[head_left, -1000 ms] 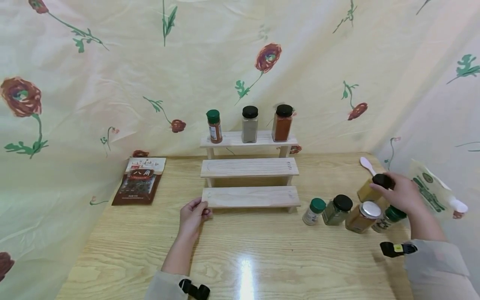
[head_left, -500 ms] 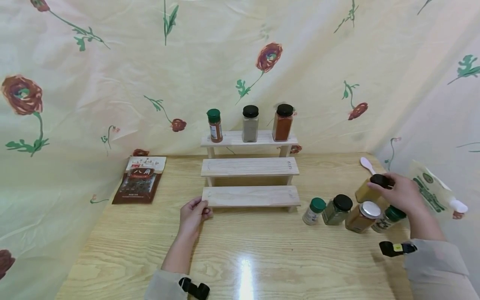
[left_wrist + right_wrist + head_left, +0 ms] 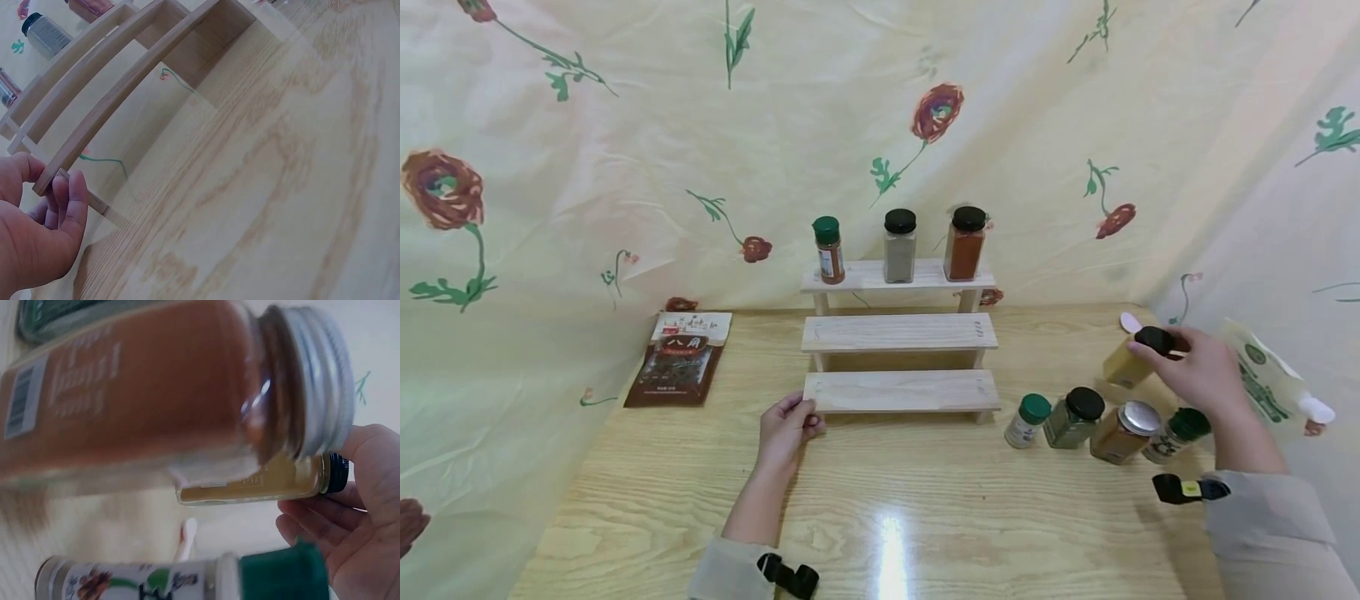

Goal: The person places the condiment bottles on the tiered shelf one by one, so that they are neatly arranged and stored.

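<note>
A three-step wooden rack (image 3: 901, 392) stands mid-table. My left hand (image 3: 784, 435) pinches the left end of its lowest shelf (image 3: 112, 103), thumb above and fingers below. At the right, my right hand (image 3: 1206, 373) grips a spice jar of yellow powder (image 3: 1124, 367) by its black cap. In the right wrist view, that yellow jar (image 3: 250, 487) is partly hidden behind a silver-lidded jar of brown powder (image 3: 156, 394). On the rack's top step stand a green-capped bottle (image 3: 829, 252), a black-capped jar of greyish powder (image 3: 899, 250) and a black-capped jar of red powder (image 3: 965, 247).
Near my right hand stand a small green-capped bottle (image 3: 1026, 423), a black-capped jar (image 3: 1072, 421), the silver-lidded jar (image 3: 1123, 435) and another green-capped bottle (image 3: 1172, 437). A white spoon (image 3: 1130, 322) and pale pouch (image 3: 1262, 379) lie beyond. A brown spice packet (image 3: 679, 360) lies left.
My right hand has shifted a little left and away from me with the yellow jar, which now covers most of the spoon. The left hand keeps its hold on the rack.
</note>
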Demonstrator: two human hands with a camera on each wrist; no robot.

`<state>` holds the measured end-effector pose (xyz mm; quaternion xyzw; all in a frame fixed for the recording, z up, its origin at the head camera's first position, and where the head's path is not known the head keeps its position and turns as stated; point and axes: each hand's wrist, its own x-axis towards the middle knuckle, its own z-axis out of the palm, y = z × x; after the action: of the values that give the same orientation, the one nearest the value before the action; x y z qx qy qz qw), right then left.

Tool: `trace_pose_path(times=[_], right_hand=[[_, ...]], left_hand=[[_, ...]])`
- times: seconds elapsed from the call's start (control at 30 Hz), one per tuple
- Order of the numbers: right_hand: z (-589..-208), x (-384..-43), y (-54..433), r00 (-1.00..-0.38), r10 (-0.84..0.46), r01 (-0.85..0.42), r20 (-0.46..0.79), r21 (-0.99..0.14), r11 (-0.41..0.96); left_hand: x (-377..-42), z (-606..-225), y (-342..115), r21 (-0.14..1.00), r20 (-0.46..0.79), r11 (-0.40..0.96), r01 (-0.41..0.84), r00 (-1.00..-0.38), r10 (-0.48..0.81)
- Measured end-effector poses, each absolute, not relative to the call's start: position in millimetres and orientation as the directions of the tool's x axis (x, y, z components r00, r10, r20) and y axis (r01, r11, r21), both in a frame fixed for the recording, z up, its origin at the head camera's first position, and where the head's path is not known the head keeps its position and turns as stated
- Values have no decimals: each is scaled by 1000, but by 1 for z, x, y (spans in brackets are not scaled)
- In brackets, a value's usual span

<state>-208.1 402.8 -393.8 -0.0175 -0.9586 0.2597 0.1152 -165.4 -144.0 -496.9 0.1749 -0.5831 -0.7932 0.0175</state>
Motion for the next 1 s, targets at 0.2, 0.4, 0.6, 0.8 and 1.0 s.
trace_pose_path(times=[0.2,0.4,0.6,0.8,1.0], right_hand=[[-383,-209,388,-957,78,-76,279,-501,862],[-373,-212,373,-941,75,-113,329,-517,848],[-368,-213,356,-930,64,-151,363,-533,833],[-364,-217,340,-923,53,-176,381,-541,822],[-358,-219,323,-922,47,-201,385,-580,790]], left_hand=[[-166,-496,-144,932,-253,-320,-171,-939,-235],[-167,-497,-144,930,-254,-327,-170,-939,-233],[-166,-497,-144,930,-256,-322,-176,-940,-225],[-165,-496,-144,928,-257,-328,-177,-941,-219],[-166,-496,-144,925,-261,-335,-179,-941,-216]])
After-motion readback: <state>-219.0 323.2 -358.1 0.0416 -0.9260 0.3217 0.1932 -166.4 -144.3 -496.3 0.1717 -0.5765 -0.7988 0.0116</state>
